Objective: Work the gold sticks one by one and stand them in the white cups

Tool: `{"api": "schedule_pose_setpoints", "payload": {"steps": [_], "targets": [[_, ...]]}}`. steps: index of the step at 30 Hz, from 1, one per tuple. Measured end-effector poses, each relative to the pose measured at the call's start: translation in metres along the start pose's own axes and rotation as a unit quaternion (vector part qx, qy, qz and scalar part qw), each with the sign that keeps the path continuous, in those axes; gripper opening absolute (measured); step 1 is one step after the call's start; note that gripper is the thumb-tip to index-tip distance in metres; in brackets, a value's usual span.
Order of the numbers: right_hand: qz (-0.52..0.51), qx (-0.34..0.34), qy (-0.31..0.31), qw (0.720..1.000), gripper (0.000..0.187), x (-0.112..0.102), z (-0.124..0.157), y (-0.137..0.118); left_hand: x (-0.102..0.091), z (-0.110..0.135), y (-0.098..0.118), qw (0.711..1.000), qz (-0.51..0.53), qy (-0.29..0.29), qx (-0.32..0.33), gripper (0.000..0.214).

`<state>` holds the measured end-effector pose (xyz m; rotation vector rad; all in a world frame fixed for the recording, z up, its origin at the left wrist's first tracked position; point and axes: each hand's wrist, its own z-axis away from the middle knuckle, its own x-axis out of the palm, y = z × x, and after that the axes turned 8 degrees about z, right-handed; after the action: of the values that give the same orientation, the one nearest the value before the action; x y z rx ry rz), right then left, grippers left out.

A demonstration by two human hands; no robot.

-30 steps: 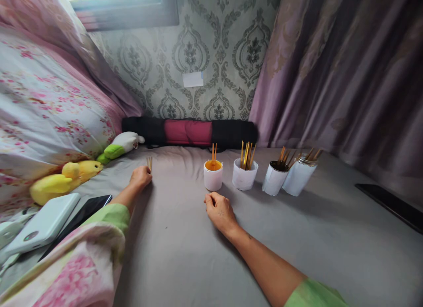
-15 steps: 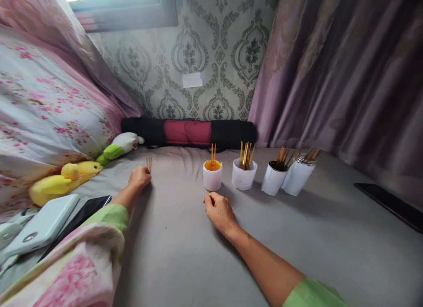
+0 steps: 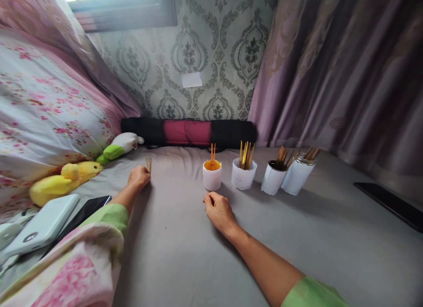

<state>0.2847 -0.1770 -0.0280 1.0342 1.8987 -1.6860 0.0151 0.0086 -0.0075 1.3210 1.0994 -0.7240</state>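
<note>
My left hand is closed around a few thin wooden sticks, whose tips point up above the fingers. My right hand rests on the grey sheet, fingers curled; whether anything is inside cannot be seen. Just beyond it stands a small white cup with a yellow inside and a couple of sticks. To its right is a wider white cup holding several sticks. Farther right, a white-wrapped container with a dark inside and a tilted-looking white-wrapped jar also hold sticks.
A black and maroon roll lies along the wall. Plush toys, a pale power bank and a dark phone are at left. Another black flat device lies at right. A grey sheet covers the surface.
</note>
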Motion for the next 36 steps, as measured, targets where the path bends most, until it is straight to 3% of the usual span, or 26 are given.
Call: {"api": "schedule_pose_setpoints", "payload": {"steps": [13, 25, 31, 36], "targets": [[0.002, -0.004, 0.002, 1.000, 0.030, 0.001, 0.000, 0.001, -0.002, 0.002, 0.002, 0.999, 0.026, 0.005, -0.028, 0.020], [0.009, -0.002, -0.004, 1.000, 0.029, 0.001, 0.000, 0.001, -0.005, 0.007, 0.005, 0.992, 0.113, 0.029, -0.043, 0.005], [0.002, -0.007, -0.002, 1.000, 0.029, 0.001, -0.001, 0.001, -0.006, 0.006, 0.009, 0.976, 0.195, 0.049, -0.080, 0.006], [0.001, -0.007, 0.000, 1.000, 0.028, 0.002, 0.000, 0.002, -0.004, 0.012, 0.015, 0.944, 0.303, 0.052, -0.119, 0.009]]}}
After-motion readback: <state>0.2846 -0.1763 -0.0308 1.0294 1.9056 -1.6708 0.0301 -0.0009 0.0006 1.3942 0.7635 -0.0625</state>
